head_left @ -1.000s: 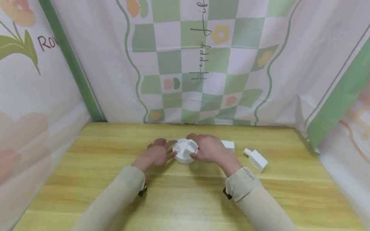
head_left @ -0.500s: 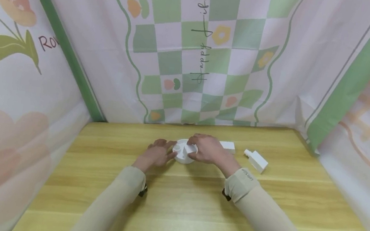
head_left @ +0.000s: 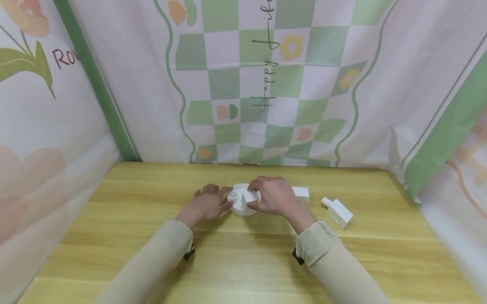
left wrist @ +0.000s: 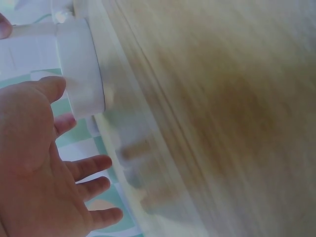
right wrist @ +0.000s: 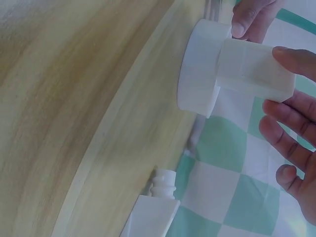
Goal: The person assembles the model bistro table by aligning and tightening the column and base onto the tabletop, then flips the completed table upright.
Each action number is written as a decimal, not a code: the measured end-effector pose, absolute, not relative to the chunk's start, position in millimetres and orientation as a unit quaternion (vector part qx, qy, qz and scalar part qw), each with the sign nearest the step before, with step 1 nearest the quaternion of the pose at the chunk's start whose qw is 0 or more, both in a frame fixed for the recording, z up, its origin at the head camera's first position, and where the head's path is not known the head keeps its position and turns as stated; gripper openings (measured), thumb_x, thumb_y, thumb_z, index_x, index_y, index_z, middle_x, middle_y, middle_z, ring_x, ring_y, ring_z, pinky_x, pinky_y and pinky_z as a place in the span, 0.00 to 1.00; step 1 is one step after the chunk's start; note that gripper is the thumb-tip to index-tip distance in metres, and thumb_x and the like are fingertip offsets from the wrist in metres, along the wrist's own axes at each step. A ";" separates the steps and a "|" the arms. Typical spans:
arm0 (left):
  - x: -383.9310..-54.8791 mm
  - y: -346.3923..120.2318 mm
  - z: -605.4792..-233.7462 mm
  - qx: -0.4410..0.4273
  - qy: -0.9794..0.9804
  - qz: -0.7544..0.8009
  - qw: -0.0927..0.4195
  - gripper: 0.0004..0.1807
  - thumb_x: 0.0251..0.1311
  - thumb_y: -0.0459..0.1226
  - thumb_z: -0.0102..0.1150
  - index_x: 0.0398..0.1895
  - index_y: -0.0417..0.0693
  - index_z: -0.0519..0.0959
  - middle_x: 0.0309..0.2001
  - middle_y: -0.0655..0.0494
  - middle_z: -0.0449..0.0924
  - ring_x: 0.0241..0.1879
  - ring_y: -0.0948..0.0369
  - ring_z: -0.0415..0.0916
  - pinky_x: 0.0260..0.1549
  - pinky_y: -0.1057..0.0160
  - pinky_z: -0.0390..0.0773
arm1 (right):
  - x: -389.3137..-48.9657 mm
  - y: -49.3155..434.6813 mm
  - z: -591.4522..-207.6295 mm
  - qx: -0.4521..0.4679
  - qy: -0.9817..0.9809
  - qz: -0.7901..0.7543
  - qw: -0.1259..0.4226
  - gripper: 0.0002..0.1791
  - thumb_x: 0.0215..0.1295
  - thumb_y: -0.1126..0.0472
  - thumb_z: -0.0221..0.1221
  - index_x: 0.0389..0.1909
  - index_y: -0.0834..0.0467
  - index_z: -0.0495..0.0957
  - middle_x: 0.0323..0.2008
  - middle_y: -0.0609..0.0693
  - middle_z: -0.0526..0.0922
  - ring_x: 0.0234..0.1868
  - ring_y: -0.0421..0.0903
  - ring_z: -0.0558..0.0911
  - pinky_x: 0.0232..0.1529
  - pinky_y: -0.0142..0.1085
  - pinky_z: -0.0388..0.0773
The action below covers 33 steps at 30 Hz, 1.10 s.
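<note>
A round white dish (head_left: 242,212) with a partitioned top stands on the wooden table, between the two hands. My right hand (head_left: 272,196) pinches a white rectangular block (right wrist: 252,69) between thumb and fingers. The block's other end meets the dish's top on the right side, and a small raised ring (head_left: 233,195) shows on the left. The left hand (head_left: 207,202) rests its thumb and index fingertips at the dish's outer wall. Its other fingers are spread loosely, as the left wrist view shows.
To the right lies a white bottle-shaped piece (head_left: 338,212) with a narrow neck. Partly behind the right hand is another white block (head_left: 301,194). A ribbed-neck white piece (right wrist: 153,212) shows low in the right wrist view. A checkered curtain (head_left: 277,74) hangs at the table's back edge.
The right fingers have come closer together around the block, and the index fingertip has moved in from the dish's far rim. The left hand and the dish have stayed in place.
</note>
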State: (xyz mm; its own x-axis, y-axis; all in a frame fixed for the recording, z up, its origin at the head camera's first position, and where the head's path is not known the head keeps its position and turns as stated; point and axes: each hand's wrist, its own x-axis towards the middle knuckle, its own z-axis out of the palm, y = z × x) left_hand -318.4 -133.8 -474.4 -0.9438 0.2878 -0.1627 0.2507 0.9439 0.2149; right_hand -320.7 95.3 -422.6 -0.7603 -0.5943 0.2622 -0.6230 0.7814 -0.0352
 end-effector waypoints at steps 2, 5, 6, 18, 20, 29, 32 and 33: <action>-318.1 -133.0 -474.5 0.136 0.981 0.094 0.097 0.33 0.75 0.61 0.34 0.79 0.66 0.51 0.78 0.42 0.54 0.79 0.44 0.45 0.74 0.34 0.49 | -320.0 94.9 -422.5 0.323 -0.937 0.060 0.120 0.22 0.52 0.40 0.70 0.44 0.48 0.85 0.38 0.44 0.86 0.33 0.45 0.83 0.35 0.41 0.82; -317.4 -132.4 -473.3 0.137 0.981 0.097 0.097 0.32 0.75 0.60 0.34 0.79 0.67 0.52 0.78 0.42 0.53 0.79 0.44 0.45 0.74 0.34 0.48 | -319.1 93.8 -422.3 0.323 -0.937 0.065 0.116 0.23 0.52 0.39 0.70 0.43 0.49 0.85 0.37 0.44 0.86 0.33 0.44 0.83 0.37 0.42 0.82; -317.2 -132.3 -472.9 0.139 0.981 0.096 0.097 0.32 0.76 0.60 0.34 0.79 0.67 0.52 0.78 0.42 0.53 0.79 0.44 0.44 0.74 0.34 0.48 | -318.7 93.4 -422.4 0.323 -0.937 0.070 0.112 0.23 0.52 0.39 0.70 0.43 0.50 0.84 0.37 0.44 0.85 0.33 0.45 0.83 0.38 0.42 0.82; -311.4 -130.3 -477.3 0.148 0.983 0.076 0.074 0.36 0.75 0.62 0.31 0.80 0.61 0.49 0.79 0.41 0.51 0.79 0.41 0.44 0.74 0.34 0.49 | -323.3 103.6 -427.7 0.312 -0.941 0.124 0.027 0.29 0.55 0.45 0.70 0.56 0.52 0.79 0.49 0.51 0.86 0.47 0.50 0.85 0.50 0.47 0.82; -310.9 -129.0 -478.3 0.144 0.984 0.078 0.069 0.36 0.74 0.62 0.32 0.80 0.60 0.50 0.79 0.41 0.51 0.79 0.41 0.45 0.74 0.34 0.51 | -324.6 108.9 -426.7 0.310 -0.942 0.129 0.010 0.30 0.55 0.47 0.70 0.58 0.52 0.78 0.50 0.53 0.86 0.48 0.51 0.85 0.52 0.48 0.81; -313.6 -126.3 -480.3 0.134 0.983 0.109 0.067 0.35 0.75 0.59 0.37 0.79 0.58 0.52 0.78 0.41 0.52 0.79 0.44 0.44 0.72 0.40 0.62 | -332.3 130.2 -423.6 0.289 -0.948 0.133 -0.031 0.30 0.57 0.54 0.68 0.62 0.54 0.75 0.53 0.56 0.85 0.53 0.55 0.83 0.56 0.52 0.80; -315.2 -126.4 -480.8 0.131 0.983 0.112 0.062 0.33 0.76 0.57 0.37 0.79 0.58 0.53 0.78 0.43 0.54 0.79 0.46 0.45 0.72 0.42 0.62 | -333.5 135.1 -425.0 0.280 -0.951 0.128 -0.036 0.29 0.58 0.54 0.67 0.61 0.54 0.75 0.52 0.56 0.85 0.53 0.55 0.83 0.56 0.51 0.80; -315.4 -126.5 -481.1 0.131 0.983 0.114 0.060 0.33 0.76 0.57 0.37 0.79 0.57 0.54 0.78 0.43 0.54 0.79 0.46 0.45 0.72 0.42 0.62 | -333.4 136.7 -425.4 0.278 -0.952 0.127 -0.037 0.29 0.59 0.54 0.67 0.61 0.55 0.75 0.52 0.56 0.84 0.53 0.55 0.83 0.56 0.52 0.79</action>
State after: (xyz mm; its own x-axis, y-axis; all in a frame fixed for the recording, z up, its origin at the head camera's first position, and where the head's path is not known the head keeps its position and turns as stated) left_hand -315.4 -126.5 -481.1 -0.9588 0.2703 -0.0872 0.2431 0.9398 0.2401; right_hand -333.4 136.7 -425.4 -0.8429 -0.5381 0.0000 -0.5194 0.8135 -0.2618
